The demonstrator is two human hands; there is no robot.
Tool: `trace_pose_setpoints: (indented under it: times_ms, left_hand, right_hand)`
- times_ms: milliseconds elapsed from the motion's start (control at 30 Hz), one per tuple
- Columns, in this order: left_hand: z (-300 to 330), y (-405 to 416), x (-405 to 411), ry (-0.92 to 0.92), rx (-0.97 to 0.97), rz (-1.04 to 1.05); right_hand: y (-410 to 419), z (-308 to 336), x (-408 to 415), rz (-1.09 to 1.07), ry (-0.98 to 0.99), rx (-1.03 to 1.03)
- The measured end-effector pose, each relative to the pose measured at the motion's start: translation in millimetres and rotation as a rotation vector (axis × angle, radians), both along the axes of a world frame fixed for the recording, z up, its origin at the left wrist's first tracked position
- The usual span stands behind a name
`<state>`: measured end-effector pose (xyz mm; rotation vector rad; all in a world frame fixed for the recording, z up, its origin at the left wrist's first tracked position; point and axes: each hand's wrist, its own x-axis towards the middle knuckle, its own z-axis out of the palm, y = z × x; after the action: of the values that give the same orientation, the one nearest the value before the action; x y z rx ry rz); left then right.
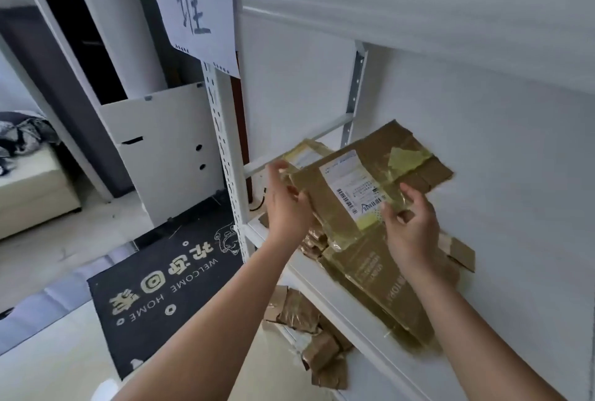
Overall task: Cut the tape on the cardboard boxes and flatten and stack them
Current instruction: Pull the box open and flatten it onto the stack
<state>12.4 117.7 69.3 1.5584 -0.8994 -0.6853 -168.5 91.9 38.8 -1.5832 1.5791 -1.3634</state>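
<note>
Cardboard box (360,175), flattened, gripped at opposite edges by both hands above shelf (309,275).

Both arms fwd, left hand (287,204) & right hand (410,223) each w/ fingers curled, pinching.

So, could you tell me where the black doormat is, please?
The black doormat lies on the floor at lower left of the head view, left of the white shelf, below the left hand.
</note>
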Motion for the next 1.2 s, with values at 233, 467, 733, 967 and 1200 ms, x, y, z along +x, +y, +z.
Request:
trace_pose_setpoints:
  times_ms: [233, 467, 733, 967, 1200]
  left_hand:
    - [-3.1, -79.9, 39.9, -0.215, 0.067, -0.039]
    - [-64.9, -94.9, 66.0, -0.330, 0.451, -0.198]
    - [-95.1, -114.1, 75.2, -1.072, 0.243, -0.461]
    - [-94.7, -154.5, 83.3, -1.016, 0.396, -0.907]
    - [-93.4, -165.4, 83.3, -1.267, 0.429, -1.028]
  right_hand:
    - [-100.9, 12.3, 49.0, 0.141, 0.229, 0.031]
    - [-117.1, -51.3, 72.6, 0.224, 0.390, 0.410]
    - [-128.3, -66.8, 76.9, 0.165, 0.436, 0.495]
    - [-129.8, -72.6, 81.9, 0.108, 0.919, 0.336]
    - [-122.7, -76.1, 71.1, 0.409, 1.006, 0.520]
